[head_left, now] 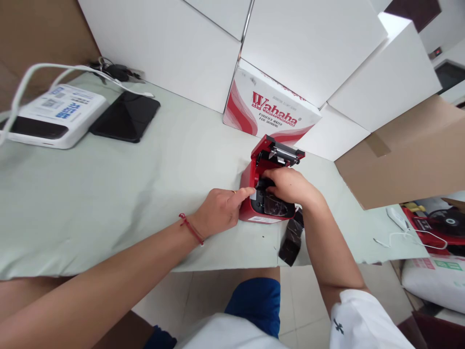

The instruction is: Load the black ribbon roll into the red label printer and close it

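Note:
A small red printer [246, 208], its red-and-black lid [279, 151] raised, stands on the cloth-covered table in front of me. My left hand [221, 208] is at its left side, forefinger along the rim and the other fingers curled against the body. Inside the compartment are the fingers of my right hand [286, 185], bent and partly hidden; what they pinch there does not show. A dark, glossy plastic-wrapped piece [275, 205] lies at the compartment's front, below my right fingers. Beside the printer, near the table's front edge, sits a black plastic-wrapped block [290, 242].
White boxes [174, 53] stack up behind the table, with a red-and-white Wahaha carton [269, 109] behind the printer. To the left are a black phone [127, 116], a white device [61, 111], a white cable [27, 80] and keys [118, 71]. A cardboard box [407, 155] stands right.

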`<state>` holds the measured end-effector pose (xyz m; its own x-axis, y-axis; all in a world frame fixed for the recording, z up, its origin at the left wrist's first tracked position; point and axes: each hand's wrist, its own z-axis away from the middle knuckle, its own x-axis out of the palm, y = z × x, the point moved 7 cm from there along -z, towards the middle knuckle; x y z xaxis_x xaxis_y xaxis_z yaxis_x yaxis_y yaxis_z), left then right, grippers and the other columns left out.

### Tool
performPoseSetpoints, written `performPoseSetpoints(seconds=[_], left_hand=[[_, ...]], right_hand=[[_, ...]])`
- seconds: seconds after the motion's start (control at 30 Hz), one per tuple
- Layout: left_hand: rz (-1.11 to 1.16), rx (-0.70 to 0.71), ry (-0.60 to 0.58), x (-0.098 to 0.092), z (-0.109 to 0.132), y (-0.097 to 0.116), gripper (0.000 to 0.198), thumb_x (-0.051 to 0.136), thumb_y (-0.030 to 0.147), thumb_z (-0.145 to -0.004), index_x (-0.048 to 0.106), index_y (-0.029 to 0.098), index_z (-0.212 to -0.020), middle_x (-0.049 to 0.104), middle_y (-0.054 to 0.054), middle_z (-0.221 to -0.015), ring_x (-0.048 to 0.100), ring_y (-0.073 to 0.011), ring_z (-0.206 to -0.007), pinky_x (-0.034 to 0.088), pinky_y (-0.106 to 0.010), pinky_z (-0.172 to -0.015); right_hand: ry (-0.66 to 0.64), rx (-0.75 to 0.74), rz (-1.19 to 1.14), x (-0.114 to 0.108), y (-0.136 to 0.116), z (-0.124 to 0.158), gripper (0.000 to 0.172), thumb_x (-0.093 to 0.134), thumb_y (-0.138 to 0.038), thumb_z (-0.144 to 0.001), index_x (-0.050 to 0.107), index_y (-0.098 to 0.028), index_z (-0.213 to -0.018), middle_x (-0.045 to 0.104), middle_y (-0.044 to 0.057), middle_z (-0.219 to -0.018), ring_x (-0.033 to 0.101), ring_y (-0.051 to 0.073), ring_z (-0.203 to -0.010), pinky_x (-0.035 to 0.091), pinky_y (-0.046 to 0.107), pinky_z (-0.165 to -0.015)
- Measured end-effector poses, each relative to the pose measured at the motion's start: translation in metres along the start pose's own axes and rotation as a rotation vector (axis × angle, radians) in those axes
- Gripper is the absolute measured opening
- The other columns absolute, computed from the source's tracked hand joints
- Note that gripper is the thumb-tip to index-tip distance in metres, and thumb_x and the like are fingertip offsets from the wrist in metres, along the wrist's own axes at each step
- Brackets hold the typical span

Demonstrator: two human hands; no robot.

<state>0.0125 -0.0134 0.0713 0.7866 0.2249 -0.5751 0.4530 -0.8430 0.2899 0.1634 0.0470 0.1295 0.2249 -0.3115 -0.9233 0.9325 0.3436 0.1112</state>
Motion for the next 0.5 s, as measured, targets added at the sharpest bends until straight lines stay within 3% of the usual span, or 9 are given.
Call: performPoseSetpoints(seconds=[0.13,0.23,0.27,0.37,0.5], left_hand=[[0.024,-0.007,-0.002,0.0,0.0,-0.001,0.049,0.041,0.001,-0.084,0.053,0.019,-0.128,0.065,0.007,-0.064,0.06,-0.0153,-0.047,0.039,-0.025,-0.052],[0.025,-0.019,-0.026,0.004,0.001,-0.003,0.049,0.04,0.002,-0.085,0.052,0.02,-0.13,0.064,0.007,-0.063,0.06,-0.0159,-0.048,0.038,-0.026,-0.052],[0.024,-0.02,-0.034,0.005,0.002,-0.004,0.05,0.04,0.002,-0.085,0.052,0.019,-0.13,0.064,0.007,-0.063,0.061,-0.0161,-0.049,0.039,-0.026,-0.053],[0.011,-0.028,-0.054,0.008,0.002,-0.005,0.05,0.04,0.004,-0.086,0.052,0.019,-0.132,0.065,0.006,-0.064,0.062,-0.0163,-0.05,0.041,-0.025,-0.054],[0.033,-0.045,-0.056,0.009,0.003,-0.007,0.051,0.041,0.003,-0.084,0.054,0.019,-0.131,0.066,0.006,-0.064,0.062,-0.0168,-0.05,0.041,-0.025,-0.054]], right_hand=[[0.189,-0.026,-0.249,-0.013,0.011,0.038,0.037,0.063,-0.019,-0.096,0.069,-0.023,-0.132,0.079,0.008,-0.122,0.072,0.024,-0.098,0.052,0.035,-0.083],[0.313,0.002,-0.477,-0.019,0.044,0.084,0.041,0.061,-0.038,-0.101,0.065,-0.029,-0.141,0.079,0.004,-0.112,0.068,0.018,-0.076,0.052,0.032,-0.07],[0.334,0.037,-0.509,-0.017,0.061,0.098,0.044,0.06,-0.041,-0.101,0.064,-0.029,-0.143,0.079,0.004,-0.107,0.068,0.019,-0.077,0.053,0.032,-0.068],[0.265,0.239,-0.478,0.01,0.122,0.128,0.046,0.059,-0.046,-0.1,0.065,-0.028,-0.141,0.079,0.005,-0.105,0.071,0.022,-0.087,0.055,0.033,-0.074],[0.049,0.462,-0.326,0.066,0.184,0.137,0.029,0.062,-0.028,-0.09,0.077,-0.025,-0.115,0.081,0.008,-0.11,0.074,0.026,-0.098,0.056,0.035,-0.086]])
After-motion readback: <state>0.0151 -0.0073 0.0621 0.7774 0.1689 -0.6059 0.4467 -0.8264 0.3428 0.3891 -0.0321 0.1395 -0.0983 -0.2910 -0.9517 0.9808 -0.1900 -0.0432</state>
